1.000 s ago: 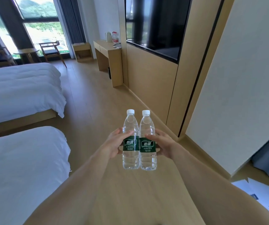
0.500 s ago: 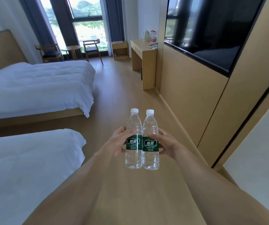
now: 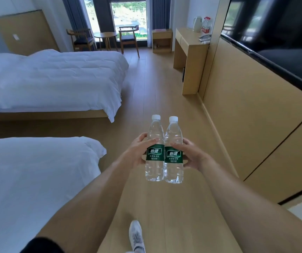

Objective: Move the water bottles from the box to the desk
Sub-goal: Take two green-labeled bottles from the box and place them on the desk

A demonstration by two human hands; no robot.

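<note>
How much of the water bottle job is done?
Done: two water bottles are out of the box, which is not in view. In hand: the left hand and right hand each grip one, upright and side by side. Left: setting them on the desk far ahead.

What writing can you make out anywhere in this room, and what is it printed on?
"怡寶": white characters on the green label of the left bottle, held by the left hand.
"怡寶": the same on the green label of the right bottle, held by the right hand.
Smaller lines under both brand names: too blurred to read.
Red-labelled bottles on the desk: too small to read.
</note>
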